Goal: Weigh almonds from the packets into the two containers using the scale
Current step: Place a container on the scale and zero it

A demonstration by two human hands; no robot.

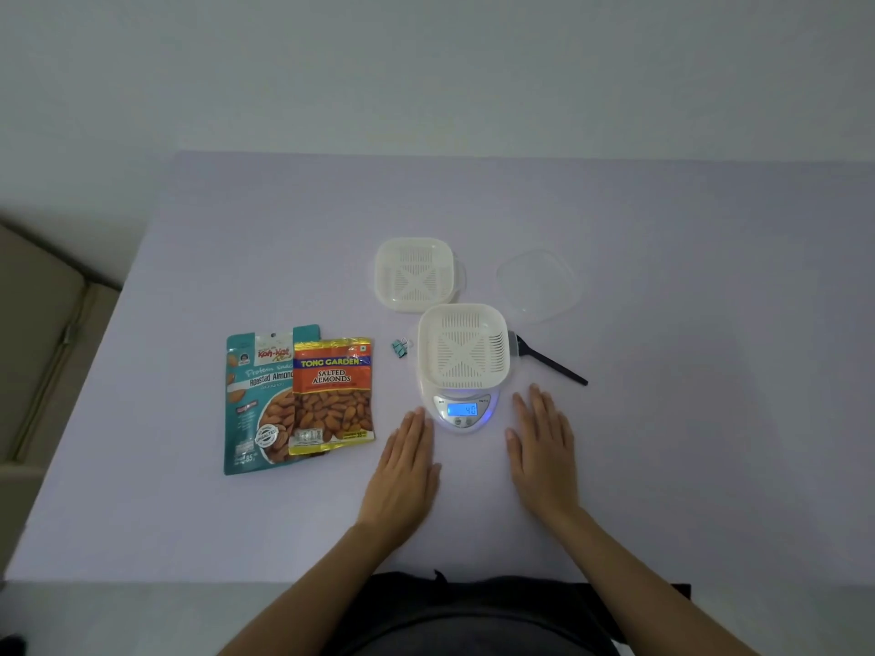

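Both hands lying flat, fingers spread, gripping nothing: left hand (401,471) & right hand (542,454) flanking scale (461,409) (display glowing). Empty container (463,347) sitting on it; 2nd container (414,273) behind. Packets (298,400) lying left, sealed.

You see a pale purple surface (663,277). The roasted almond packet (258,400) is teal, and the salted almond packet (333,395) is orange with gold edges. Both slotted containers (414,273) (463,345) are white. The scale's screen (462,409) glows blue. The binder clip (399,348) is teal, and the spoon (551,359) is black.
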